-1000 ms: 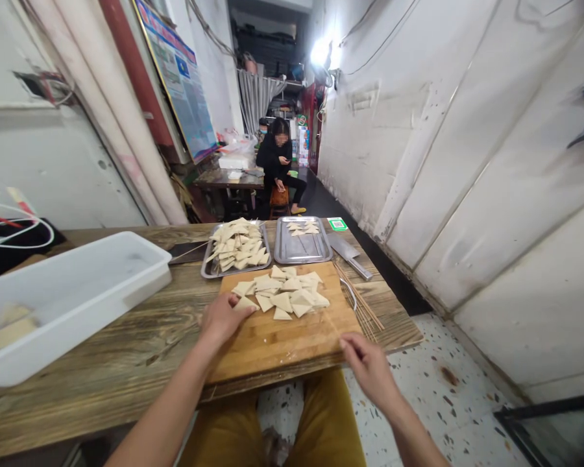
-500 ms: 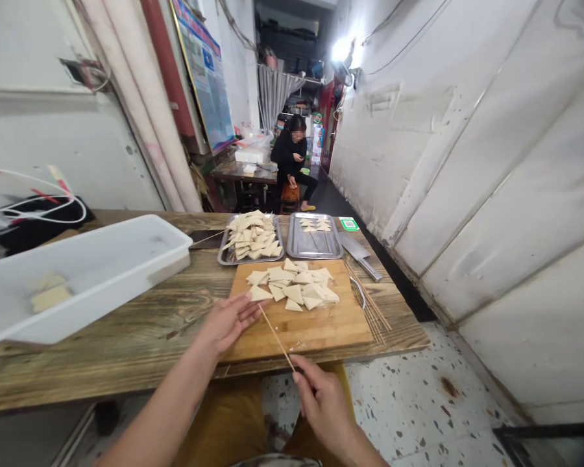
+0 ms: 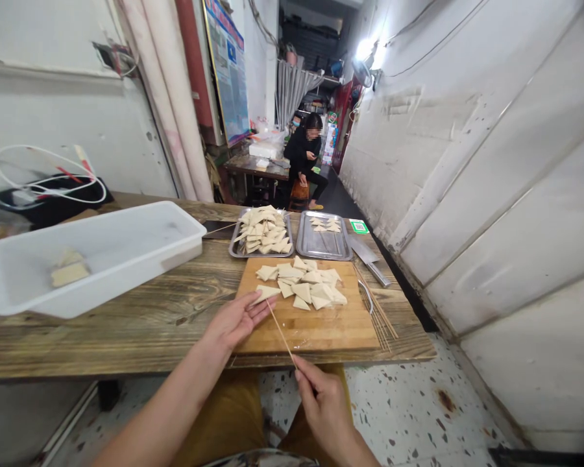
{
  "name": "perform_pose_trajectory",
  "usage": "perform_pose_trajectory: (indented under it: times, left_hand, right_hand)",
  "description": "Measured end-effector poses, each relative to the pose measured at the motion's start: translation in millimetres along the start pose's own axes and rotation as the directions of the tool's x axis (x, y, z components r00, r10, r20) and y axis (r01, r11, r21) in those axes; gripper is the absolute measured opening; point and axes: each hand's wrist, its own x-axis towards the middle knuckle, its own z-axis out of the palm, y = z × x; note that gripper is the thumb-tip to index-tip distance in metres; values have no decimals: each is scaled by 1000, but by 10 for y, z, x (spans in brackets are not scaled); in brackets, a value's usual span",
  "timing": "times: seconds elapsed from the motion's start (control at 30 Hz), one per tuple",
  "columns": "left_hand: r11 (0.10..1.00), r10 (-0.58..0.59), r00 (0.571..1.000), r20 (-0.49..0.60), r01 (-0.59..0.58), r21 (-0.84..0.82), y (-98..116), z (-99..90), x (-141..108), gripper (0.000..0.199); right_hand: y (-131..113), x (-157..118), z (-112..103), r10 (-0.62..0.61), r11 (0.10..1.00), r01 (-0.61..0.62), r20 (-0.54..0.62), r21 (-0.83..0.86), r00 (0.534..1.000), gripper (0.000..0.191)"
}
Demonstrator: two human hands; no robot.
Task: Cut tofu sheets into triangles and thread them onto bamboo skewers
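Between the thumb and fingers of my left hand (image 3: pixel 236 321) is a pale tofu triangle (image 3: pixel 267 294), at the left side of the wooden cutting board (image 3: pixel 331 336). My right hand (image 3: pixel 324 392), closed at the board's front edge, pinches a thin bamboo skewer (image 3: pixel 282 333). The skewer slants up and left, its far end at the tofu triangle by my left fingertips. I cannot tell whether the tip is inside the tofu. Loose tofu triangles (image 3: pixel 312 277) are heaped on the upper part of the board.
Behind the board are a metal tray (image 3: pixel 289 251) piled with skewered tofu and another tray (image 3: pixel 321 250) with several skewers. A cleaver (image 3: pixel 370 261) and spare bamboo skewers (image 3: pixel 381 318) lie at right. A white plastic tub (image 3: pixel 126 272) stands left. A person (image 3: pixel 302 152) sits further back.
My left hand now has the tofu triangle lifted and tilted between its fingers; before, it lay flatter on the board. The skewer stays in my right hand. The whole view has shifted slightly.
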Motion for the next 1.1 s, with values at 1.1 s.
perform_pose_trajectory:
  times: [1.1]
  left_hand:
    - [998, 54, 998, 36, -54, -18, -77, -40, -7, 9]
  right_hand:
    - [57, -14, 33, 18, 999, -17, 12, -43, 1000, 32]
